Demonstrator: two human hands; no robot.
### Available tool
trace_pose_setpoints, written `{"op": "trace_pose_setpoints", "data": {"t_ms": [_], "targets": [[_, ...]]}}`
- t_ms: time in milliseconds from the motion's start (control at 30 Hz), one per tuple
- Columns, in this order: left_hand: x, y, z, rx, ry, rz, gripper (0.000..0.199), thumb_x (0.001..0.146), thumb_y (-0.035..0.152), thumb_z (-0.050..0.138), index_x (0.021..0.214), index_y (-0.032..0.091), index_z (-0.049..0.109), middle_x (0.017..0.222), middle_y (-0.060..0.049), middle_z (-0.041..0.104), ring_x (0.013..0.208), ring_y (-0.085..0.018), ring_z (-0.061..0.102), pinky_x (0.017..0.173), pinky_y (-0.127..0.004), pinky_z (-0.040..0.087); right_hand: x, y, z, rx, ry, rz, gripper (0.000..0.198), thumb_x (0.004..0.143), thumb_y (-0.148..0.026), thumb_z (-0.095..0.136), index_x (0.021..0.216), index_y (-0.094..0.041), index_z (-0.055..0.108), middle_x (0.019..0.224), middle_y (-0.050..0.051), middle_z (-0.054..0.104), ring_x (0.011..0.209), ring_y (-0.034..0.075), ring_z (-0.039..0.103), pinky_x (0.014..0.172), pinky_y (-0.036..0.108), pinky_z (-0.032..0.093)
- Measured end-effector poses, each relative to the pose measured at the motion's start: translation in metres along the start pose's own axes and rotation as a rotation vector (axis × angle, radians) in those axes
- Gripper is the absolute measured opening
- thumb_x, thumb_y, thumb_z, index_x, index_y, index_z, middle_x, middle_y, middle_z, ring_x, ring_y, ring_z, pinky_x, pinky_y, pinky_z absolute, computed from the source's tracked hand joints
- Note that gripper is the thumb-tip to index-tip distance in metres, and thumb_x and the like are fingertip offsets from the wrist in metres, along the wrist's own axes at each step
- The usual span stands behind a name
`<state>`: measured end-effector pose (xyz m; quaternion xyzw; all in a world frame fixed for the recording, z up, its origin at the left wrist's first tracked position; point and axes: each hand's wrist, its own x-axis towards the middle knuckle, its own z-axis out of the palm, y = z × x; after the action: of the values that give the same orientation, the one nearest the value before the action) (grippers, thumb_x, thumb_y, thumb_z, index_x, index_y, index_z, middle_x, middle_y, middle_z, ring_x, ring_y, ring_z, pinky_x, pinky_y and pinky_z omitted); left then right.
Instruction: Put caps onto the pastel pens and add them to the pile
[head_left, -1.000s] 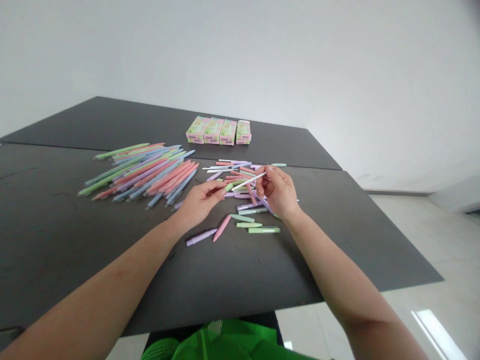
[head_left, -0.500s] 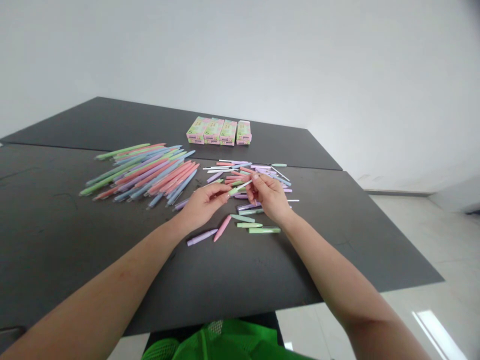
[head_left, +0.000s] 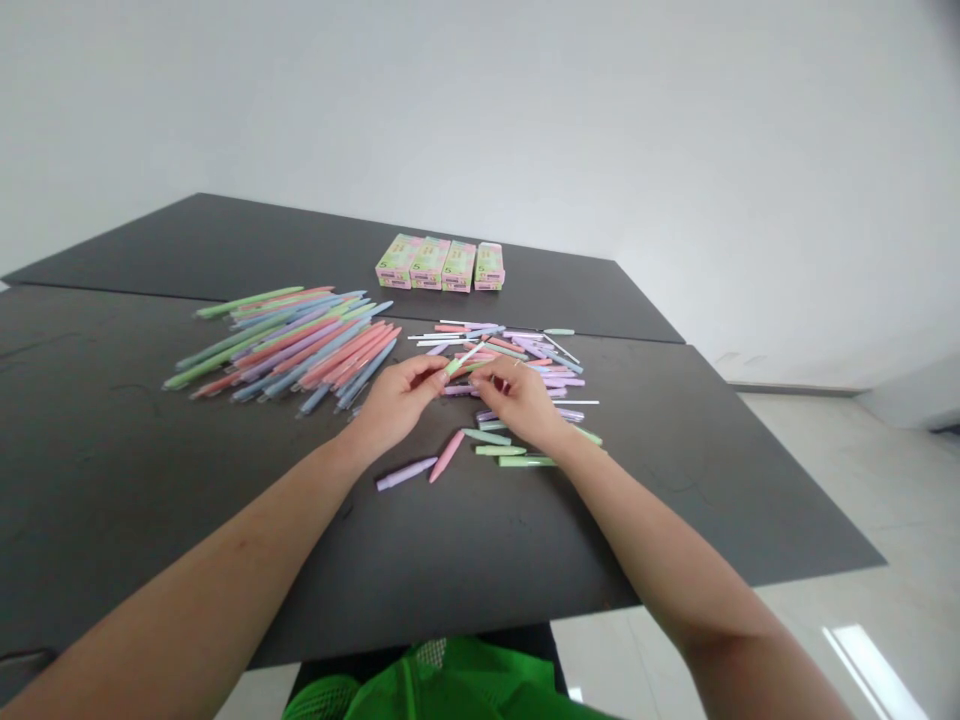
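My left hand [head_left: 401, 395] is closed on a green pen barrel [head_left: 454, 366] with a white refill [head_left: 472, 352] sticking out of its upper right end. My right hand [head_left: 521, 395] is just to the right, its fingers curled together low over the loose pen parts; what they pinch, if anything, is hidden. Around it lie purple, pink, blue and green barrels and white refills. In front of the hands rest a purple pen part [head_left: 406, 473], a pink tapered piece [head_left: 447, 457], a teal piece [head_left: 487, 437] and green parts [head_left: 500, 450].
A large heap of pastel pens [head_left: 300, 345] lies to the left on the dark table [head_left: 450, 560]. Several pink and green boxes [head_left: 431, 262] stand in a row farther back. A pale wall [head_left: 480, 110] rises behind the table.
My right hand has left the white refill and moved down and slightly left over the loose parts. The green barrel in my left hand has shifted up and left, tilting more steeply.
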<state>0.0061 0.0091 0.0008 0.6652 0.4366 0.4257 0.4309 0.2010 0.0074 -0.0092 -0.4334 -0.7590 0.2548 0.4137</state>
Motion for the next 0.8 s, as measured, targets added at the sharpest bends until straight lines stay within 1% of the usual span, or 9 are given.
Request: {"op": "trace_pose_setpoints", "data": {"t_ms": [33, 100, 167, 233, 400, 533, 700, 733, 800], "targets": [[0.000, 0.000, 0.000, 0.000, 0.011, -0.003, 0.035, 0.080, 0.044, 0.062, 0.095, 0.014, 0.070, 0.087, -0.006, 0.070, 0.078, -0.019, 0.061, 0.079, -0.032, 0.048, 0.000, 0.001, 0.002, -0.131, -0.022, -0.061, 0.014, 0.087, -0.022, 0.056, 0.085, -0.019, 0.070, 0.090, 0.007, 0.068, 0.086, 0.019, 0.060, 0.081, 0.034, 0.047], [0.000, 0.000, -0.001, 0.001, 0.032, -0.002, 0.036, 0.080, 0.044, 0.062, 0.097, 0.014, 0.070, 0.086, -0.006, 0.070, 0.078, -0.019, 0.061, 0.080, -0.033, 0.048, 0.002, 0.003, 0.007, -0.324, -0.075, -0.132, 0.016, 0.084, -0.015, 0.056, 0.086, -0.018, 0.072, 0.094, 0.009, 0.069, 0.091, 0.022, 0.060, 0.087, 0.036, 0.045], [0.000, 0.000, -0.001, 0.009, 0.041, 0.008, 0.037, 0.080, 0.044, 0.062, 0.099, 0.014, 0.070, 0.088, -0.006, 0.070, 0.080, -0.020, 0.061, 0.081, -0.033, 0.048, 0.003, 0.005, 0.011, -0.446, -0.128, -0.156, 0.018, 0.084, -0.013, 0.057, 0.087, -0.018, 0.074, 0.095, 0.009, 0.069, 0.091, 0.022, 0.060, 0.088, 0.037, 0.044], [0.000, 0.000, -0.001, 0.023, 0.034, 0.023, 0.036, 0.081, 0.044, 0.061, 0.099, 0.014, 0.071, 0.089, -0.006, 0.071, 0.081, -0.020, 0.061, 0.082, -0.033, 0.048, 0.005, 0.007, 0.013, -0.516, -0.162, -0.152, 0.017, 0.084, -0.014, 0.058, 0.087, -0.017, 0.075, 0.096, 0.009, 0.069, 0.090, 0.022, 0.061, 0.087, 0.037, 0.044], [0.001, -0.004, -0.001, 0.030, 0.022, 0.026, 0.035, 0.082, 0.043, 0.060, 0.101, 0.015, 0.069, 0.092, -0.006, 0.071, 0.081, -0.020, 0.063, 0.082, -0.034, 0.050, 0.007, 0.007, 0.015, -0.607, -0.214, -0.116, 0.016, 0.085, -0.019, 0.061, 0.093, -0.017, 0.075, 0.100, 0.009, 0.069, 0.093, 0.022, 0.060, 0.088, 0.035, 0.043], [0.002, -0.008, -0.001, 0.054, 0.031, 0.024, 0.037, 0.082, 0.044, 0.059, 0.102, 0.014, 0.069, 0.094, -0.007, 0.072, 0.083, -0.021, 0.064, 0.084, -0.035, 0.050, 0.008, 0.004, 0.017, -0.669, -0.237, -0.094, 0.018, 0.087, -0.020, 0.058, 0.093, -0.016, 0.074, 0.101, 0.010, 0.068, 0.094, 0.022, 0.060, 0.089, 0.034, 0.041], [0.003, -0.011, -0.001, 0.047, 0.032, 0.035, 0.038, 0.081, 0.046, 0.060, 0.102, 0.016, 0.069, 0.097, -0.007, 0.072, 0.086, -0.022, 0.064, 0.085, -0.036, 0.050, 0.008, -0.002, 0.020, -0.771, -0.260, -0.151, 0.019, 0.089, -0.018, 0.052, 0.090, -0.013, 0.070, 0.098, 0.014, 0.066, 0.096, 0.025, 0.057, 0.092, 0.039, 0.039], [0.003, -0.012, -0.001, 0.045, 0.029, 0.032, 0.039, 0.081, 0.046, 0.060, 0.102, 0.015, 0.069, 0.097, -0.007, 0.072, 0.086, -0.022, 0.064, 0.085, -0.036, 0.050, 0.008, -0.003, 0.019, -0.772, -0.263, -0.164, 0.019, 0.089, -0.018, 0.051, 0.089, -0.012, 0.069, 0.098, 0.015, 0.065, 0.097, 0.026, 0.056, 0.092, 0.040, 0.039], [0.003, -0.012, -0.001, 0.042, 0.022, 0.027, 0.039, 0.081, 0.046, 0.060, 0.103, 0.015, 0.069, 0.097, -0.008, 0.072, 0.087, -0.022, 0.064, 0.085, -0.036, 0.050, 0.007, -0.004, 0.016, -0.713, -0.225, -0.165, 0.018, 0.089, -0.018, 0.049, 0.090, -0.012, 0.066, 0.100, 0.016, 0.064, 0.098, 0.026, 0.056, 0.091, 0.041, 0.040]]}}
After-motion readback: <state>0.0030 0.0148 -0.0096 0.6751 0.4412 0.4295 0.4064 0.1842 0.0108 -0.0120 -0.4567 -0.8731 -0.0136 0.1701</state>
